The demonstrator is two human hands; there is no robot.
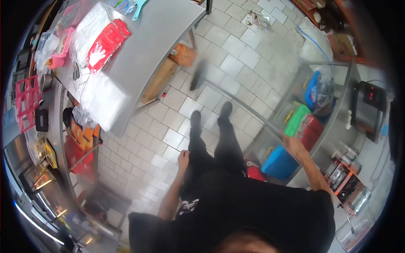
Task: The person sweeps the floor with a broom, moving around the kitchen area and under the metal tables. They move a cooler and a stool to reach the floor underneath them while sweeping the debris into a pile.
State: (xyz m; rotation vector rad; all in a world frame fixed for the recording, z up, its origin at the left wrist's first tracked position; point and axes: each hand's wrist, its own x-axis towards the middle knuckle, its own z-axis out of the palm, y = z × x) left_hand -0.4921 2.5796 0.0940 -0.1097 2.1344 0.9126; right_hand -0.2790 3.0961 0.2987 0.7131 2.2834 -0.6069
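A long-handled broom [249, 109] slants across the tiled floor. Its dark, blurred head [198, 76] lies beyond my feet, near the corner of the steel table. My right hand [294, 147] is wrapped round the upper end of the handle. Beside my thigh hangs my left hand [183, 159], its fingers curled together; whether anything is between them is too small to make out. At the top of the floor is a heap of debris [256, 20] with clear plastic in it, apart from the broom head.
On the left, a steel table [168, 29] bears a red packet [106, 46] and plastic bags. Under it stands a cardboard box [159, 81]. A steel rack on the right holds a blue bin [280, 162]. A white sack [313, 40] is at the upper right.
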